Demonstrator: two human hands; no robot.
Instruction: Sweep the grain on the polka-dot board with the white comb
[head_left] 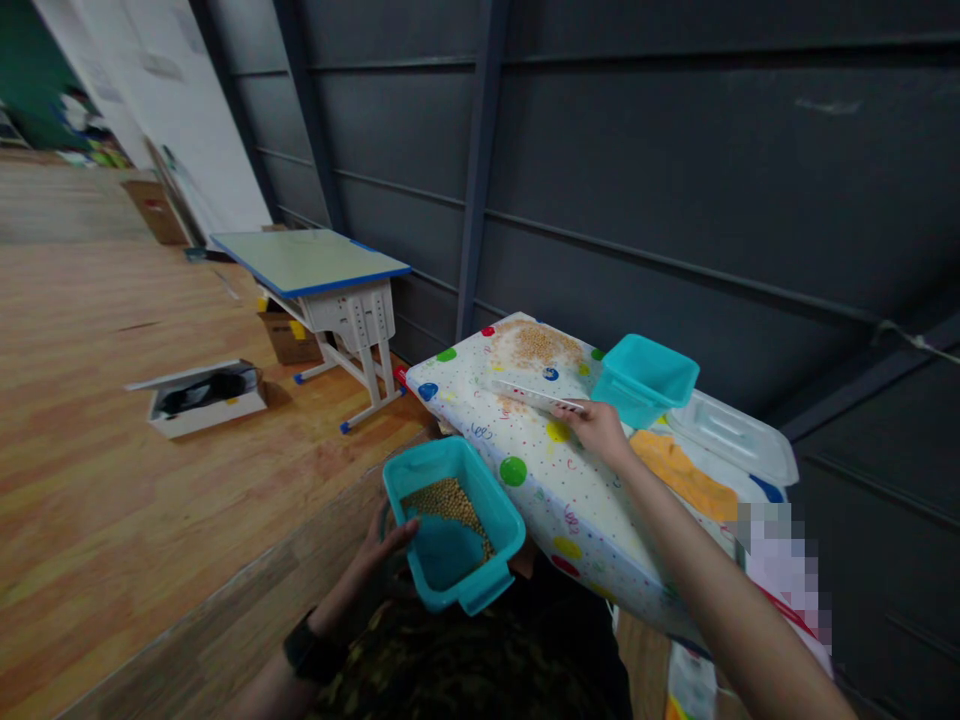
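Note:
My left hand [384, 545] grips the near side of a teal plastic tub [452, 520] holding yellow beans, kept just below the edge of the table. My right hand [598, 426] reaches over the dotted white tablecloth [525, 470] and is closed on a thin white flat strip [534, 394] that lies across the cloth. Beyond the strip a pile of loose beans [534, 345] is spread on the cloth. A second, empty-looking teal tub [646, 380] stands just right of my right hand.
A clear plastic lid [731, 432] lies behind the second tub by the dark metal wall. An orange patch [679, 472] marks the cloth. On the wooden floor stand a blue-edged desk [315, 265], an open white box [204, 398] and a cardboard box [289, 338].

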